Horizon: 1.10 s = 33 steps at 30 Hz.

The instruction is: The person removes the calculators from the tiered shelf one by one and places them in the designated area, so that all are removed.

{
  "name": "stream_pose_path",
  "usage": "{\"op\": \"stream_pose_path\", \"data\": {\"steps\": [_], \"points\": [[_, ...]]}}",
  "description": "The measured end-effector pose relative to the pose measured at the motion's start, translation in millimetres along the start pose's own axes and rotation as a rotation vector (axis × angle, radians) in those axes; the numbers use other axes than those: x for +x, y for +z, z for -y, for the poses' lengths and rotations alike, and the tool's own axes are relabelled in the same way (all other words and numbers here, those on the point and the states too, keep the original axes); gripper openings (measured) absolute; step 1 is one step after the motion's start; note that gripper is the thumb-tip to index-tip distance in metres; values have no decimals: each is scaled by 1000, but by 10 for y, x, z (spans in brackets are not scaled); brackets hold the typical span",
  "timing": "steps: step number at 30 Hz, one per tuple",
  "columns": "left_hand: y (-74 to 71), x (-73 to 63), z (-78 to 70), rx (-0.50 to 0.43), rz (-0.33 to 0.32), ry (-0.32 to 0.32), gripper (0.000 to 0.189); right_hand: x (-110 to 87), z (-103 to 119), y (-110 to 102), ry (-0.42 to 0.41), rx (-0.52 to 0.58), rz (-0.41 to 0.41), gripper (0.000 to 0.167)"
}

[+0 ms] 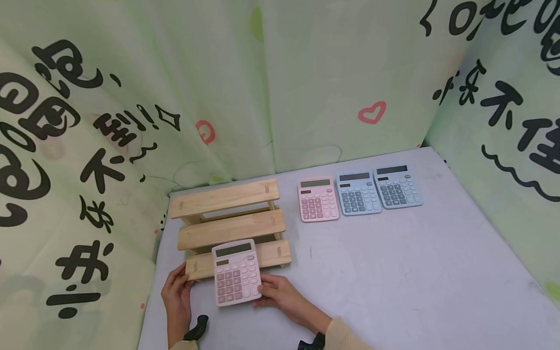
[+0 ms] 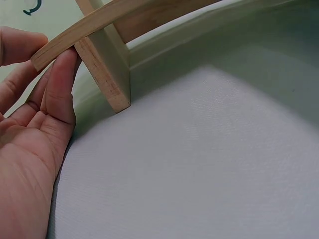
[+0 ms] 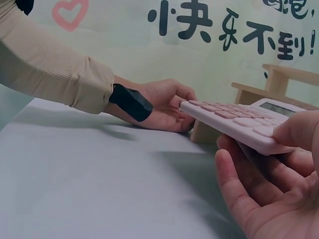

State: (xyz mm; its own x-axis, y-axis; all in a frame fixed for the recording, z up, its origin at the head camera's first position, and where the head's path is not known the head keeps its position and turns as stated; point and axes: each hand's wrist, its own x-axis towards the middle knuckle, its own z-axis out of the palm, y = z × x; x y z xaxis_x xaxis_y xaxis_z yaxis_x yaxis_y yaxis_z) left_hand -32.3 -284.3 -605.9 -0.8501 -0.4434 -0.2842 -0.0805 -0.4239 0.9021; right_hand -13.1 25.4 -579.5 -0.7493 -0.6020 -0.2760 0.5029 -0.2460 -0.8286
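My right hand (image 1: 282, 296) pinches a pink calculator (image 1: 236, 277) by its lower right corner, thumb on top and fingers beneath, as the right wrist view shows. The calculator is face up, its upper part overlapping the lowest step of a three-tier wooden stand (image 1: 232, 228) in the head view. My left hand (image 1: 177, 291) grips the left end of that lowest step. In the left wrist view its fingers (image 2: 62, 82) are under the board (image 2: 75, 37) and others lie at its end, beside the stand's leg (image 2: 107, 69).
Another pink calculator (image 1: 318, 199) lies at the back of the white table (image 1: 372, 272), right of the stand. Two blue calculators (image 1: 358, 193) lie in a row beside it. A pale green curtain (image 1: 315, 87) with black writing hangs around the table's back and sides.
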Motion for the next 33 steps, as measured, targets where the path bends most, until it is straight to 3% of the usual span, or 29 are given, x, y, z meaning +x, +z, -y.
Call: {"op": "stream_pose_path", "data": {"steps": [9,24,33], "points": [[9,-11,-8,-18,20,12,36,-95,53,-188,-25,-14,8,53],[-1,-18,-25,-85,10,-18,33,-216,95,-343,18,-19,-4,54],[12,-18,-26,-49,1,-21,34,-338,144,-439,30,-42,0,54]]}}
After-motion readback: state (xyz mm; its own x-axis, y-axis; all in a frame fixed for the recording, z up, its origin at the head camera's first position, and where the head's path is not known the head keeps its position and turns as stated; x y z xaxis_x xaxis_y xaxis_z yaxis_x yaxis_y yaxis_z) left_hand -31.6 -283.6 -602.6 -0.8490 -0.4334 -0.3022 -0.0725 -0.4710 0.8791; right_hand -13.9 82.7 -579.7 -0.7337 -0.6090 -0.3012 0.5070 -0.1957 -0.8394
